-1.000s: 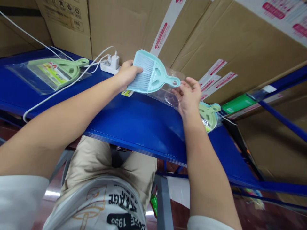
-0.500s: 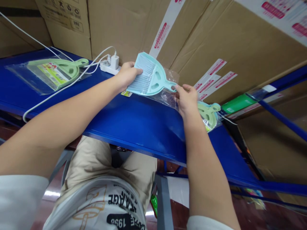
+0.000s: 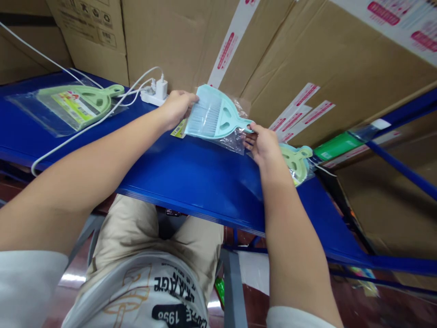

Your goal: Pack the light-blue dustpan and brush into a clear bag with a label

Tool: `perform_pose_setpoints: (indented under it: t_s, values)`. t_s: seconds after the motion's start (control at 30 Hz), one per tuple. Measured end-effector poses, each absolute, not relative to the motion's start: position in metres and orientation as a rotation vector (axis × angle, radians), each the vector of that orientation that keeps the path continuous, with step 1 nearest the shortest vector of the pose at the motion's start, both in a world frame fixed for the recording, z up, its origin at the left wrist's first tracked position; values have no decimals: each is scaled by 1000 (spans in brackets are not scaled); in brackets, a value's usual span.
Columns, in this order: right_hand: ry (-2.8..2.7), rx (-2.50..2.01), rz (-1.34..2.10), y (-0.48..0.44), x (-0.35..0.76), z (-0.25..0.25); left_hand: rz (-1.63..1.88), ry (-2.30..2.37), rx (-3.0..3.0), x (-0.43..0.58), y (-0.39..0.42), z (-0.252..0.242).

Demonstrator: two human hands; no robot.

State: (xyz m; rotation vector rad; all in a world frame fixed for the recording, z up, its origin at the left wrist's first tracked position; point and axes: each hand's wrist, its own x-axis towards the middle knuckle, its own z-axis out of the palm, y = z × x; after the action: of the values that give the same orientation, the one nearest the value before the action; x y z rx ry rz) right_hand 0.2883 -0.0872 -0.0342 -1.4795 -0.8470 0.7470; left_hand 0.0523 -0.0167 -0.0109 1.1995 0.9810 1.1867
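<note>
A light blue dustpan (image 3: 228, 124) with a small brush (image 3: 205, 116) nested in it is held just over the blue tabletop, its handle to the right. My left hand (image 3: 178, 108) pinches its wide upper-left edge between thumb and fingers. At the other end, my right hand (image 3: 261, 142) grips the handle tip between thumb and forefinger, the other fingers curled beneath. Clear plastic wrapping (image 3: 235, 142) shows under and behind the dustpan. A yellow-green label (image 3: 179, 129) sticks out below my left hand.
A green dustpan in a clear bag (image 3: 97, 98) lies at the left, crossed by a white cable (image 3: 73, 131). A power strip (image 3: 153, 96) with plugs stands against the cardboard boxes (image 3: 164, 36). More dustpans (image 3: 297, 161) lie right of my right wrist, near a green package (image 3: 337, 146).
The dustpan has come down a little and lies flatter. My left thumb has slid from over the bristles out to the pan's edge, and more of the label shows.
</note>
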Motion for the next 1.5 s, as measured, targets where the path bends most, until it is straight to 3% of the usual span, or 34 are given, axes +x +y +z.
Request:
perform_pose_setpoints:
  t_s: [0.33, 0.53, 0.77, 1.0, 1.23, 1.37, 1.5]
  values:
    - [-771, -1360, 777, -86, 297, -35, 1315, 983, 1114, 46, -13, -9]
    - [-795, -1379, 786, -89, 290, -34, 1074, 999, 1276, 41, -15, -9]
    - [-811, -1390, 806, -92, 291, -29, 1149, 1084, 1345, 33, -11, -8]
    - [-671, -1371, 774, -91, 292, -28, 950, 1102, 1412, 32, -15, -6]
    - [-734, -1348, 759, -89, 308, -30, 972, 1110, 1506, 29, -18, -3]
    - [-639, -1365, 751, -88, 312, -30, 784, 1357, 1933, 26, -11, -9]
    - [-692, -1402, 774, -86, 315, -33, 311, 1514, 2375, 29, -9, -15]
